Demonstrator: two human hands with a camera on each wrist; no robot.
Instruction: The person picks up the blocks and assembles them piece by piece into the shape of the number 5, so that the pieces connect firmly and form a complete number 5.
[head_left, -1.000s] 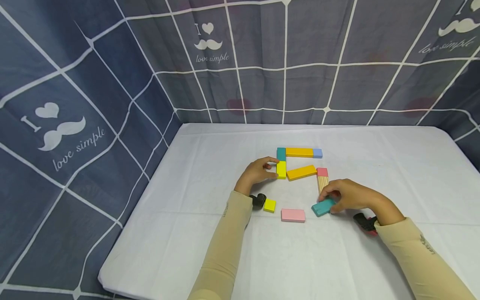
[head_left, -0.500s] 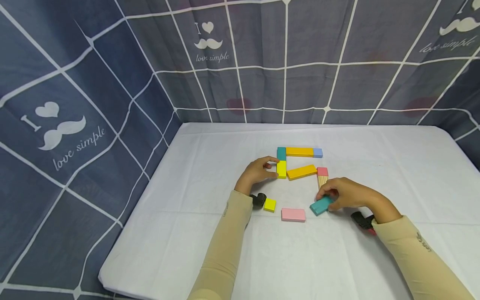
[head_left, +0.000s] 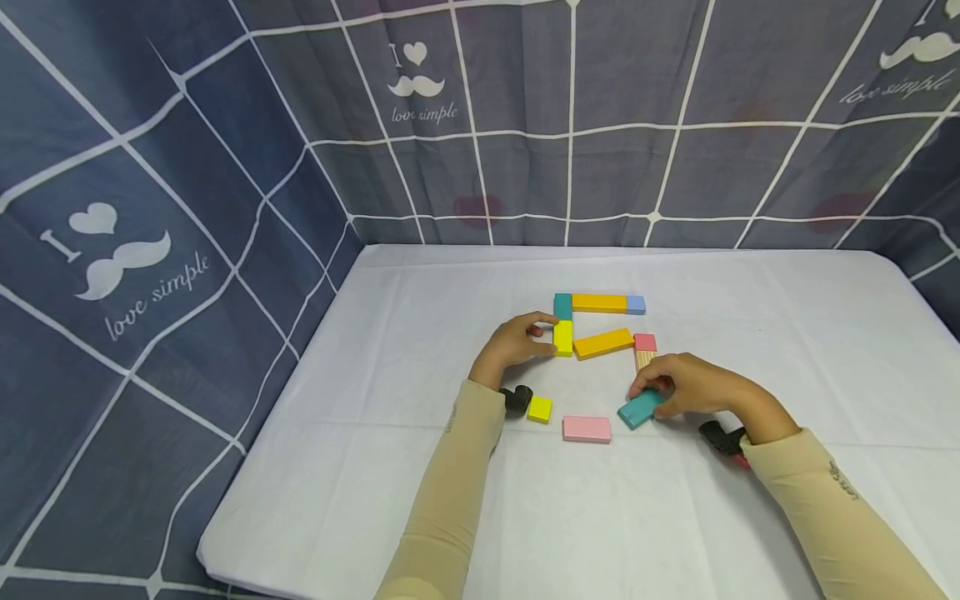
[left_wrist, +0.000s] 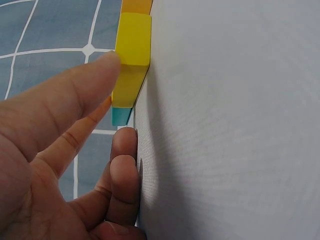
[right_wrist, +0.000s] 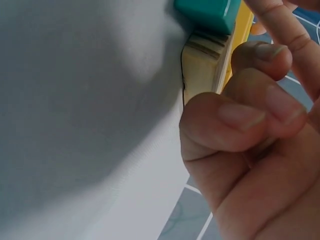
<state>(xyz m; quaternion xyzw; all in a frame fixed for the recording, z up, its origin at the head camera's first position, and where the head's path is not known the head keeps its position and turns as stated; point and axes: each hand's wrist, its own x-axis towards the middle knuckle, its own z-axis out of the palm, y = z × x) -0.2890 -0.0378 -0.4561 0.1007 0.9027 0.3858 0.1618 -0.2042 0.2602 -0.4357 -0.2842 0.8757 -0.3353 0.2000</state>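
Observation:
My left hand [head_left: 517, 342] pinches a yellow block [head_left: 562, 338] between thumb and index finger. In the left wrist view the thumb lies against that yellow block [left_wrist: 134, 40], and the other fingers curl beside it. My right hand [head_left: 693, 385] holds a teal block [head_left: 639, 410] by its right end, angled on the white cloth. Just behind it is a natural wood block [head_left: 645, 360], partly hidden by the fingers, with a red block [head_left: 645, 342] at its far end. In the right wrist view the teal block [right_wrist: 210, 12] overlaps the wood block [right_wrist: 202, 65].
A dark teal block [head_left: 562, 306], a long orange block [head_left: 598, 303] and a blue block [head_left: 636, 305] form a row at the back. Another orange block [head_left: 603, 343] lies slanted. Nearer are a small yellow block [head_left: 539, 409] and a pink block [head_left: 587, 429] on the white tablecloth [head_left: 337, 467].
My right hand has shifted slightly left and away from me, carrying the teal block with it. My left hand stays in place on the yellow block.

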